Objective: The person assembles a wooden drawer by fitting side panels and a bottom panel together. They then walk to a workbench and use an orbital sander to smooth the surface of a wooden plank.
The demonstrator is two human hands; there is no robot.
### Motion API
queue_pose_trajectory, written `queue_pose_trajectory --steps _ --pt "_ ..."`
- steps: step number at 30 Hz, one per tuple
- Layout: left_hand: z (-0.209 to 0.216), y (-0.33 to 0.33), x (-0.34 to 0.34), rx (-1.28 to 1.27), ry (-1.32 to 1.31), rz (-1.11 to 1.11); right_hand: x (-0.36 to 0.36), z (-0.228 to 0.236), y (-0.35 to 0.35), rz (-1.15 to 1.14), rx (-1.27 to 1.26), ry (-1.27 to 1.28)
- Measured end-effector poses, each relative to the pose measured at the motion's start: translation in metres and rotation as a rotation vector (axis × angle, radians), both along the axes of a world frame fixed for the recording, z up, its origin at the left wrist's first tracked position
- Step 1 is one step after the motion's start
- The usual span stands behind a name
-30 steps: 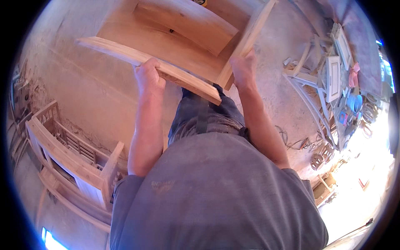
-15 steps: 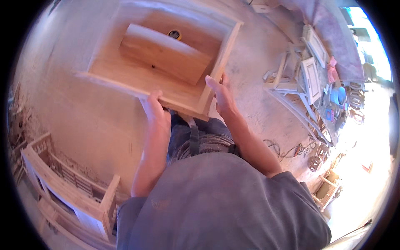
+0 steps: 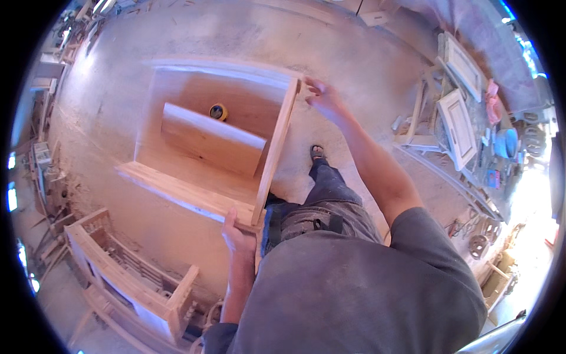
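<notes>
An open wooden cabinet frame (image 3: 276, 154) stands in front of me, tilted in view. Inside it are a lengthwise board (image 3: 212, 141) and a small round yellow-and-black tape measure (image 3: 219, 112). My left hand (image 3: 238, 237) grips the near right corner, its thumb on top of the front rail and the other fingers hidden below. At the far right corner, my right hand (image 3: 328, 101) reaches out with its fingers apart. Its fingertips are beside the corner; whether they touch it I cannot tell.
A second wooden furniture frame (image 3: 127, 274) stands at the lower left. To the right, white panelled doors (image 3: 457, 127) lean on a wooden stand, near a blue container (image 3: 506, 143) and a pink cloth (image 3: 493, 100). My foot (image 3: 317, 152) is on the dusty floor right of the cabinet.
The cabinet has moved down and left in view and turned. My right hand has left the near part of its right side and stretched to the far corner. My left hand has stayed on the front rail.
</notes>
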State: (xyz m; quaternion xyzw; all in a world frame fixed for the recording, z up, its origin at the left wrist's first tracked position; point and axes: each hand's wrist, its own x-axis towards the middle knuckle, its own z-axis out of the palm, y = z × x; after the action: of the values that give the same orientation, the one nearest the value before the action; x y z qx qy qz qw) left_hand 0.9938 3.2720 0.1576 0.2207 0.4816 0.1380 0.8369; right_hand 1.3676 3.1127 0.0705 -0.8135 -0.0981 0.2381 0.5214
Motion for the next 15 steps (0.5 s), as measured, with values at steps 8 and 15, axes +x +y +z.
queue_pose_trajectory --steps 8,15 --pt "-0.014 -0.036 -0.015 0.026 0.118 0.233 0.033 -0.04 0.008 0.269 -0.047 -0.174" --pt "-0.001 -0.052 0.018 0.168 0.325 0.216 0.029 -0.019 0.006 0.211 0.027 -0.266"
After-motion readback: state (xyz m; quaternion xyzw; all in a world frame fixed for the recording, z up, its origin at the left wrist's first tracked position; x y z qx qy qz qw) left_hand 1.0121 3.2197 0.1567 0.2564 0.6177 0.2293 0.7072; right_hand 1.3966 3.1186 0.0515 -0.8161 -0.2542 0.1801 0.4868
